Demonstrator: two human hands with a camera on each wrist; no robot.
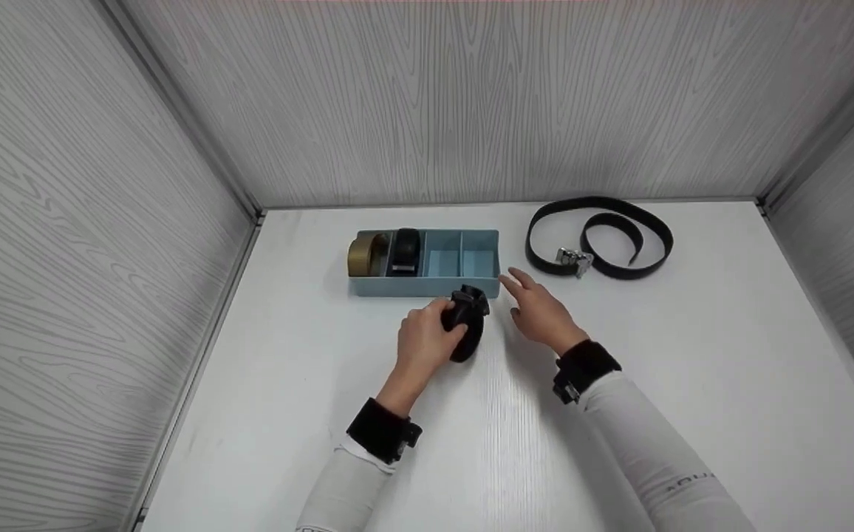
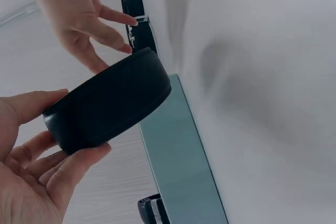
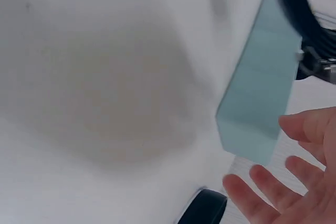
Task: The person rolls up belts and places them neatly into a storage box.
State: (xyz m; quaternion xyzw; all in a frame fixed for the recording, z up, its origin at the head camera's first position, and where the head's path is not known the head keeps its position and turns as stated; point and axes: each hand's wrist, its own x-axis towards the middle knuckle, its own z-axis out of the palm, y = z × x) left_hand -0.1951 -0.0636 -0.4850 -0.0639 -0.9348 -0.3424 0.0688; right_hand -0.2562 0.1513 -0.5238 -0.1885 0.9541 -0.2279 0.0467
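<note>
My left hand (image 1: 425, 338) grips a rolled black belt (image 1: 473, 334), fingers on one side and thumb on the other, just in front of a blue divided box (image 1: 427, 287). In the left wrist view the roll (image 2: 110, 103) shows its smooth outer face, held above the table. My right hand (image 1: 545, 316) is off the box's right front corner with its fingers spread and nothing in them. Inside the box, a tan-gold rolled belt (image 1: 360, 256) fills the leftmost compartment. Another black rolled belt (image 1: 406, 250) stands beside it, and the two right compartments hold nothing.
A loosely coiled black belt (image 1: 623, 273) with a silver buckle (image 1: 573, 258) lies on the white table (image 1: 287, 369), right of the box. Grey wood-grain panels (image 1: 434, 111) rise behind the table and at both sides.
</note>
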